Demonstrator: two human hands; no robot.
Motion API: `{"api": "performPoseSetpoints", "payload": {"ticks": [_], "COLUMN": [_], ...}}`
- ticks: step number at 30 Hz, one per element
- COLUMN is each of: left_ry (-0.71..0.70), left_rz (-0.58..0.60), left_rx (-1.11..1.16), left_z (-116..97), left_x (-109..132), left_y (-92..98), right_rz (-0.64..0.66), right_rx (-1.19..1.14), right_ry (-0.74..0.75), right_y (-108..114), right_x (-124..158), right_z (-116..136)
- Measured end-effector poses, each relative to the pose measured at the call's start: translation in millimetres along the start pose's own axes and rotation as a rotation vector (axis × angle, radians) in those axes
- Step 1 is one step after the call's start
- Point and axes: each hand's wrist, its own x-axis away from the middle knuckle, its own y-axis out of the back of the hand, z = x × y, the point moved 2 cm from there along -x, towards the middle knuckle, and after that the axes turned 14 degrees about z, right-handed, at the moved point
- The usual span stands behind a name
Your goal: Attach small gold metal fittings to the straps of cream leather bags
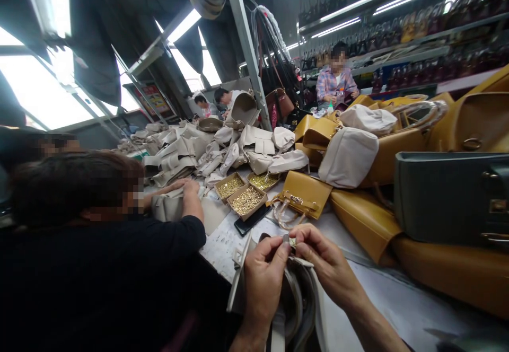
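A light beige handbag (296,293) stands at the table edge in front of me, its opening towards me. At its top edge, my left hand (263,278) pinches a small grey piece (285,239) between thumb and forefinger; its kind is too small to make out. Close beside it, the fingers of my right hand (324,259) are pinched together, and what they hold is hidden. Just beyond my hands are cardboard trays of small gold-coloured metal parts (246,202) and a dark phone (251,220).
A mustard handbag (304,193) lies past the trays. More mustard bags (366,217) and a dark green bag (445,198) crowd the right. Beige bags (183,148) are heaped behind. At my left, a co-worker (119,267) handles a beige piece; other people sit farther back.
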Motion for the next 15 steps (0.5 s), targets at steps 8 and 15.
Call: {"api": "performPoseSetpoints", "payload": {"ticks": [8, 15], "left_ry": [-0.013, -0.049], "left_rz": [0.041, 0.034], "left_rx": [-0.028, -0.045], "left_z": [1.2, -2.2], "left_x": [-2.1, -3.6], "left_y": [-2.7, -5.9], "right_rz": [-0.020, -0.045], "right_rx": [-0.060, -0.126], "right_ry": [-0.036, -0.064], "right_y": [0.1, -0.3], "right_x": [-2.0, -3.1], "right_z": [-5.2, -8.5]}}
